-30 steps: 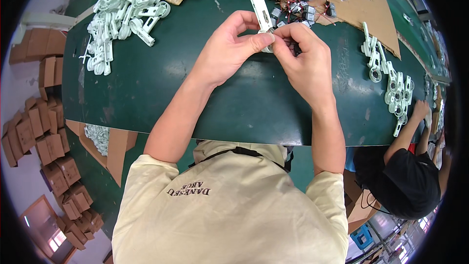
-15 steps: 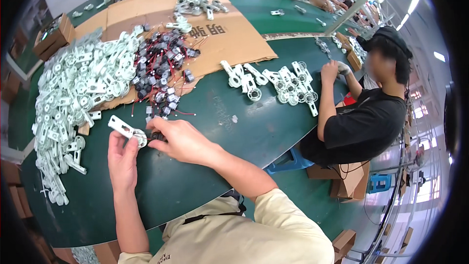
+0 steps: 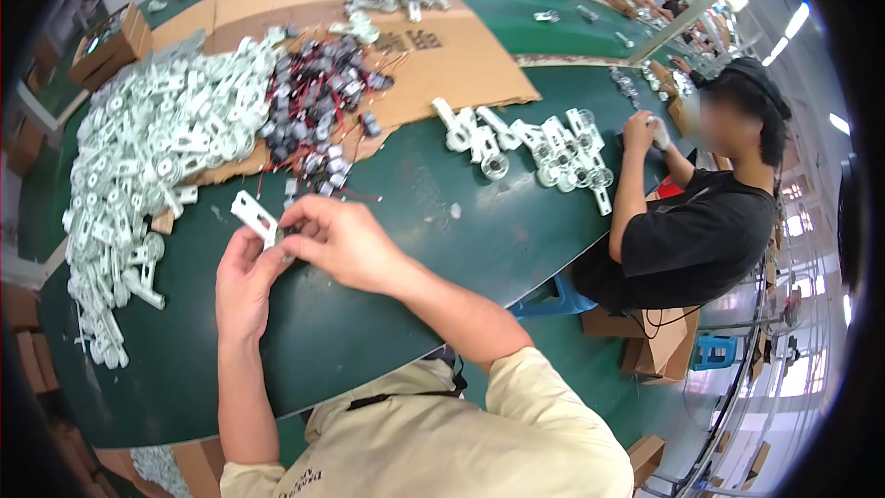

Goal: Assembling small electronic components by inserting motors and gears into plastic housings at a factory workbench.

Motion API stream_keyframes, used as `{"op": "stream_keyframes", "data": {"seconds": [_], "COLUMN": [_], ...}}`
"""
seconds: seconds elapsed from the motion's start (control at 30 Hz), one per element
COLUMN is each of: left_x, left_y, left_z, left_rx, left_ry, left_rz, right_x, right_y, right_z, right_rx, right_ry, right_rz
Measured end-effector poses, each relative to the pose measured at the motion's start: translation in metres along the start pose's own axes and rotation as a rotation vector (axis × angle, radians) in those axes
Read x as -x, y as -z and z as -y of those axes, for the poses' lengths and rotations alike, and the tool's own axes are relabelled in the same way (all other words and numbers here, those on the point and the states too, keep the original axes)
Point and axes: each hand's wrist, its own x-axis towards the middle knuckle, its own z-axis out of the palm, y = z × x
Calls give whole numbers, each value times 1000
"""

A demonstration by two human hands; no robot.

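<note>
— Since half a second ago, what has shifted?
— Little: both hands remain over the green desk (image 3: 387, 314), the white bracket (image 3: 254, 217) now tilted a touch more upright between them.

— Head view, grips?
— Left hand (image 3: 244, 281): fingers pressed together, pinching the bracket's lower end. Right hand (image 3: 336, 240): fingertips closed on a small dark part (image 3: 293, 232) touching that bracket.

— Surroundings?
— Pile of white brackets (image 3: 138, 166) lies left of the hands. Dark wired parts (image 3: 313, 101) sit on cardboard (image 3: 461, 60) beyond. Co-worker in black shirt (image 3: 701, 231) works at the desk's right edge, near another bracket cluster (image 3: 553, 152).
</note>
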Motion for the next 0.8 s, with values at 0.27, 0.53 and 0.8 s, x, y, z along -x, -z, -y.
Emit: {"op": "stream_keyframes", "data": {"seconds": [0.27, 0.53, 0.8], "left_x": [-13, -9, -4], "left_y": [-4, 3, 5], "left_z": [4, 4, -1], "left_rx": [-35, 31, 61], "left_ry": [-131, -146, -114], "left_rz": [5, 22, 60], "right_x": [-1, -2, -3], "right_y": [0, -8, -15], "right_z": [-7, -4, -15], "right_rx": [-224, -397, -327], "right_ry": [-127, -116, -11], "right_rz": [-19, 21, -23]}}
